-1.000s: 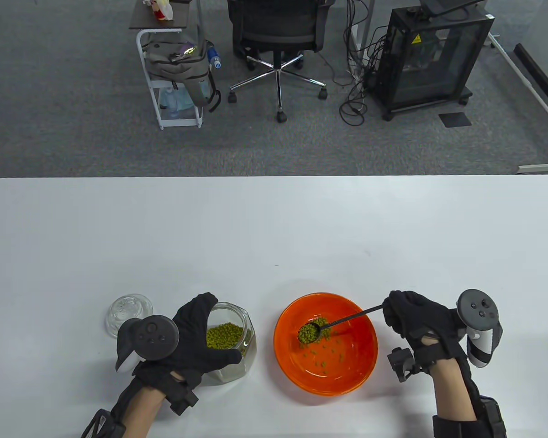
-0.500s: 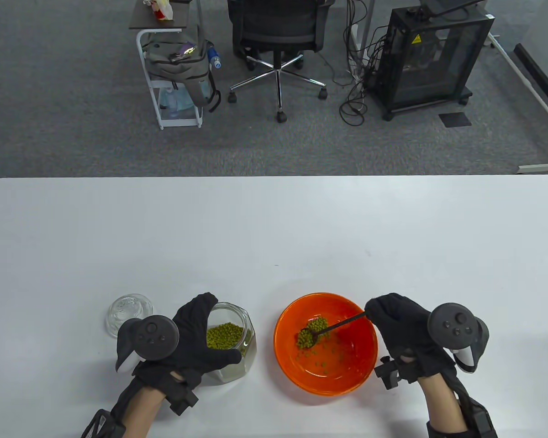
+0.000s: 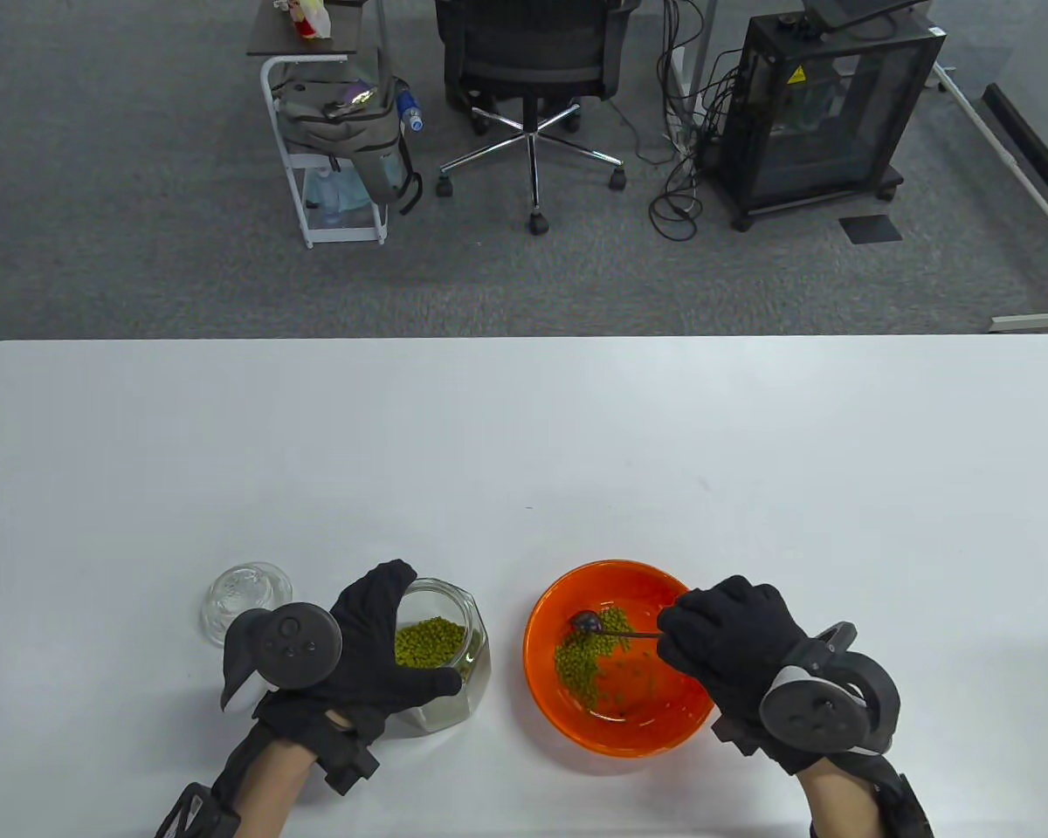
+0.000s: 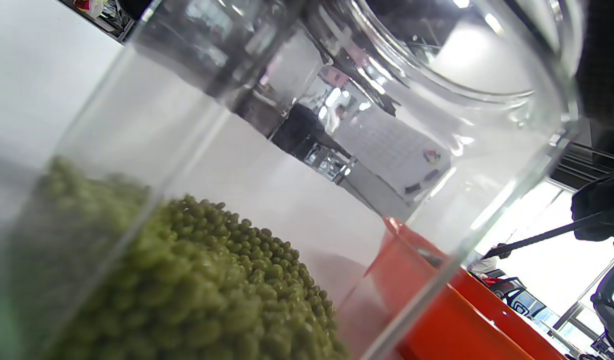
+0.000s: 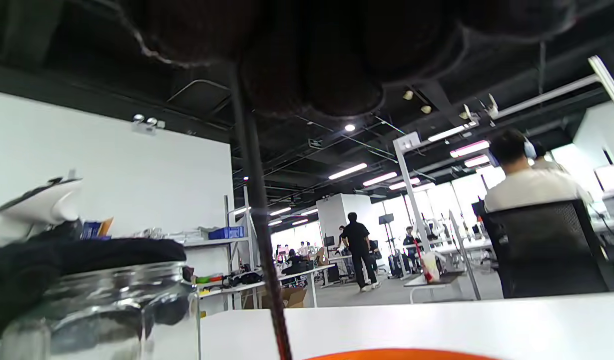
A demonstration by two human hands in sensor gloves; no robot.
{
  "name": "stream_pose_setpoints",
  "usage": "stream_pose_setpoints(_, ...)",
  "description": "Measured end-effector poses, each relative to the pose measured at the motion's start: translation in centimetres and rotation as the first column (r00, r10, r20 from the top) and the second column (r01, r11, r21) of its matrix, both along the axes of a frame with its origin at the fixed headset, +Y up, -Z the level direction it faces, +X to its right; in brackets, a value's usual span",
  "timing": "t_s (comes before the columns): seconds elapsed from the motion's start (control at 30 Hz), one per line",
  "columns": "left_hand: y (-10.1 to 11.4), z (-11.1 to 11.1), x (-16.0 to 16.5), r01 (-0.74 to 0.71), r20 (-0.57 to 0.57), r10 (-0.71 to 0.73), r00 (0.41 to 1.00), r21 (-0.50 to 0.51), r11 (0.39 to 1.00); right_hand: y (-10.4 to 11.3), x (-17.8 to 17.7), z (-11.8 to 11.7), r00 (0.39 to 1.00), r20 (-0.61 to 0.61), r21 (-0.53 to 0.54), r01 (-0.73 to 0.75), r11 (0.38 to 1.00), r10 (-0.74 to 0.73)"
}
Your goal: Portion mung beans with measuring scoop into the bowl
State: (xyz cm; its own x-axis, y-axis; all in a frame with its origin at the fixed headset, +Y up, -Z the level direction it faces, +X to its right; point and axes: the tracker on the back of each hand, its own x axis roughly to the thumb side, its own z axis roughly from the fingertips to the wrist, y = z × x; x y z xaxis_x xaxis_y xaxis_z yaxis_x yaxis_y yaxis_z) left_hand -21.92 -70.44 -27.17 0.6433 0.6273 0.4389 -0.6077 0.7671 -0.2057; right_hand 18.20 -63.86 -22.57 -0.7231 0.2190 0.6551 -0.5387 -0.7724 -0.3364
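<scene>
An orange bowl (image 3: 681, 726) near the table's front edge holds a pile of mung beans (image 3: 587, 659). My right hand (image 3: 727, 642) grips the handle of a thin black measuring scoop (image 3: 587, 621); its cup is turned over above the beans and looks empty. The scoop's handle (image 5: 259, 220) hangs down the right wrist view. To the left stands a clear glass jar (image 3: 454, 646) partly filled with mung beans (image 4: 197, 280). My left hand (image 3: 375, 650) is wrapped round the jar's near side, holding it upright.
A glass lid (image 3: 244, 598) lies left of the jar. The white table (image 3: 524, 454) stretches far behind bowl and jar. Beyond its far edge stand an office chair (image 3: 533, 70), a small cart (image 3: 332, 140) and a black cabinet (image 3: 821, 113).
My right hand moved left over the bowl and rolled, turning the scoop over; the beans fell from the scoop into the bowl. The left hand and jar stayed still.
</scene>
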Motion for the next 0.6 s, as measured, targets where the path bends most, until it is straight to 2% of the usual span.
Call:
stream_pose_setpoints(0.23, 0.0, 0.0, 0.0, 0.0, 0.001, 0.0, 1.0, -0.001, 1.0, 0.9, 0.9, 0.6, 1.0, 0.024, 0.11, 0.017, 0.994, -0.02)
stream_pose_setpoints(0.47, 0.0, 0.0, 0.0, 0.005, 0.005, -0.005, 1.0, -0.001, 1.0, 0.7, 3.7, -0.7, 0.968, 0.063, 0.047, 0.241, 0.969, -0.243)
stream_pose_setpoints(0.6, 0.0, 0.0, 0.0, 0.004, 0.007, -0.004, 1.0, -0.001, 1.0, 0.1, 5.5, -1.9, 0.908, 0.136, -0.027, 0.403, 0.915, -0.396)
